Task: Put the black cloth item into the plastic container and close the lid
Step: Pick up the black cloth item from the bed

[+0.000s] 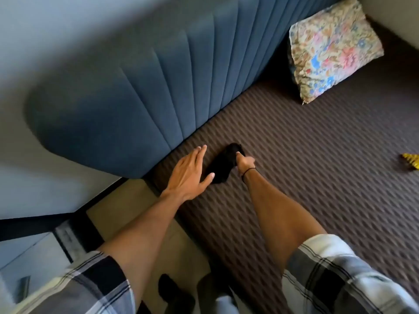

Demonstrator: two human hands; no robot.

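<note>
I take the blue padded headboard (127, 91) as my landmark. The brown ribbed bedspread (317, 177) runs out from its base, and the black cloth item (223, 165) lies on that cover just beside the headboard's lower edge, near its rounded end. A floral pillow (333, 51) leans against the headboard's far end, well apart from the cloth, and something yellow (411, 160) sits at the frame's right edge, farther still from the headboard. Nothing lies between my hands and the cloth.

The cloth is a bunched strip; its long axis runs slantwise, its far end pointing toward the pillow.

My right hand (244, 163) is pinched shut on the cloth's far part. My left hand (188, 175) hovers flat with fingers spread, between the headboard and the cloth, thumb at the cloth's near end.
</note>
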